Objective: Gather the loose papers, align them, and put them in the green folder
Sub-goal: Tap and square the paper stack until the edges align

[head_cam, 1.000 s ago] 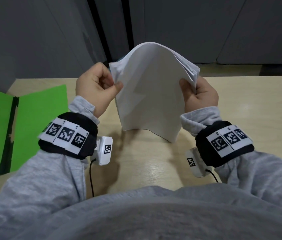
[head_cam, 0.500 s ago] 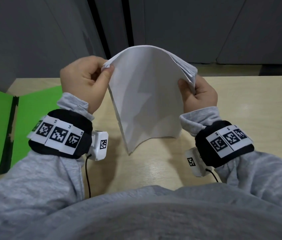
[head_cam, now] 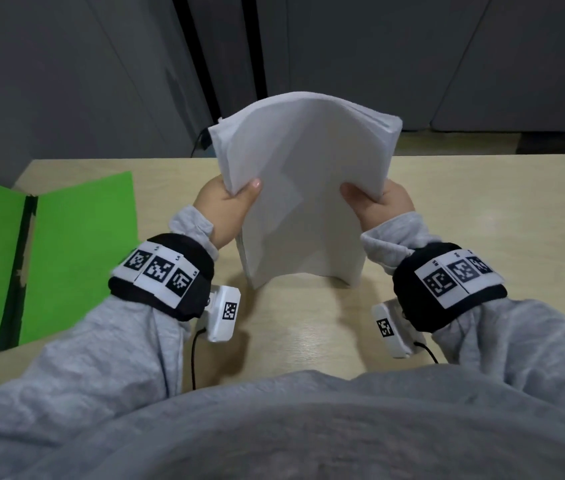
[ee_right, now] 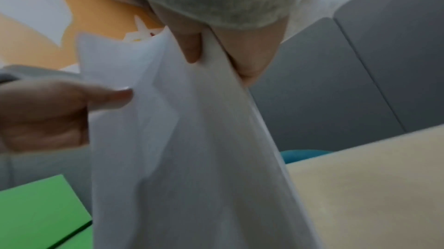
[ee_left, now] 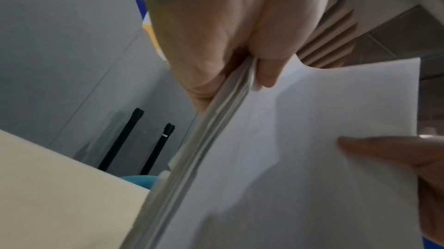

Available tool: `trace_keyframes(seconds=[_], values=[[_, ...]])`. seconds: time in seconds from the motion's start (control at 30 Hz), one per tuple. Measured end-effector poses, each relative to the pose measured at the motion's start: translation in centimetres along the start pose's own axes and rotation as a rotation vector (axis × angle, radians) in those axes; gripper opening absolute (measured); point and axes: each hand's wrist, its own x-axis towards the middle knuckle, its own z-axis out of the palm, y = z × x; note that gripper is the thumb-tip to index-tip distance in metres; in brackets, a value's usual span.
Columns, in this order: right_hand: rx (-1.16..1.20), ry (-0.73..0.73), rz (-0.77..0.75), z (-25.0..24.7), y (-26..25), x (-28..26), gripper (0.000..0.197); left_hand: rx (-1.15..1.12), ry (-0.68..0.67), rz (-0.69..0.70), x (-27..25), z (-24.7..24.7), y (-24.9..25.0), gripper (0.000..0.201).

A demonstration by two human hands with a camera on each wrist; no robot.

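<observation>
A stack of white papers stands upright, bowed, above the table's middle, its lower edge at or just over the wood. My left hand grips the stack's left edge, thumb in front; the same hand pinches the sheet edges in the left wrist view. My right hand grips the right edge, seen close as the right hand on the papers. The green folder lies open flat at the table's left, also visible as a green folder corner.
The light wooden table stretches to the right and front. Grey cabinet panels stand behind its far edge. Both wrists carry black bands with white camera units, one of them hanging below the left wrist.
My left hand has slid down from the stack's top-left corner to mid-height on the left edge. The stack now stands straighter and squarer, its lower edge lowered toward the table.
</observation>
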Motion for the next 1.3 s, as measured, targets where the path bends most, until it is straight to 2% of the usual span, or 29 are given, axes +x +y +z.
trace_keyframes(seconds=[0.07, 0.13, 0.17, 0.23, 0.3, 0.37, 0.43, 0.5, 0.63, 0.77, 0.8, 0.87, 0.97, 1.0, 1.07, 1.13, 1.17, 1.23, 1.3], values=[[-0.017, 0.035, -0.01, 0.1, -0.3, -0.2, 0.019, 0.026, 0.05, 0.066, -0.2, 0.0, 0.8, 0.04], [0.036, 0.111, -0.069, -0.1, -1.0, -0.4, 0.03, 0.013, 0.104, 0.16, -0.2, -0.5, 1.5, 0.029], [0.068, 0.138, -0.105, -0.1, -1.5, -0.4, 0.03, -0.003, 0.134, 0.208, -0.3, -0.8, 1.9, 0.02], [0.097, 0.17, -0.17, -0.1, -2.3, -0.5, 0.019, -0.015, 0.179, 0.268, -0.5, -1.3, 2.3, 0.01], [0.091, 0.159, -0.165, 0.0, -2.1, -0.4, 0.007, -0.03, 0.169, 0.246, -0.7, -1.3, 1.8, 0.019], [0.07, 0.133, -0.091, 0.0, -1.0, -0.3, 0.011, -0.039, 0.114, 0.171, -1.0, -0.9, 0.7, 0.028], [0.019, 0.118, -0.027, 0.1, 0.0, -0.1, 0.011, -0.005, 0.061, 0.1, -1.1, -0.2, -0.5, 0.025], [-0.052, 0.108, -0.001, 0.3, 0.6, 0.1, 0.017, 0.048, 0.063, 0.066, -1.1, 0.4, -0.8, 0.018], [0.018, 0.156, -0.094, 0.2, -0.6, 0.2, 0.032, -0.002, 0.171, 0.131, -0.7, -0.1, 0.5, 0.018], [0.057, 0.167, -0.162, -0.1, -1.7, -0.1, 0.014, -0.179, 0.186, 0.208, -0.7, -0.9, 1.3, 0.017], [0.045, 0.15, -0.147, 0.0, -1.4, 0.0, 0.017, -0.182, 0.173, 0.196, -0.6, -0.9, 0.9, 0.014], [-0.009, 0.093, -0.067, 0.2, -0.1, 0.4, 0.024, -0.168, 0.131, 0.145, -0.2, -0.8, -0.2, 0.021], [-0.251, 0.028, 0.039, 0.4, 1.9, 0.9, 0.013, -0.144, 0.094, 0.099, 0.0, -0.6, -1.4, 0.021], [-0.291, 0.024, 0.049, 0.4, 2.3, 1.0, 0.011, -0.137, 0.111, 0.123, 0.1, -0.7, -1.4, 0.026], [-0.313, 0.02, 0.051, 0.2, 2.0, 1.0, 0.02, -0.133, 0.187, 0.232, 0.1, -1.1, -0.8, 0.052], [-0.377, 0.026, 0.024, 0.0, 1.7, 1.1, 0.031, -0.033, 0.313, 0.379, 0.3, -1.9, 0.4, 0.078], [-0.425, 0.022, 0.0, 0.0, 1.4, 1.2, 0.034, 0.076, 0.37, 0.45, 0.4, -2.3, 1.1, 0.085], [-0.528, -0.005, -0.081, 0.3, 0.8, 1.1, 0.038, 0.384, 0.391, 0.56, 0.2, -2.7, 2.9, 0.086], [-0.592, -0.046, -0.192, 0.7, 0.5, 1.0, 0.033, 0.651, 0.298, 0.651, -0.1, -2.5, 4.4, 0.076]])
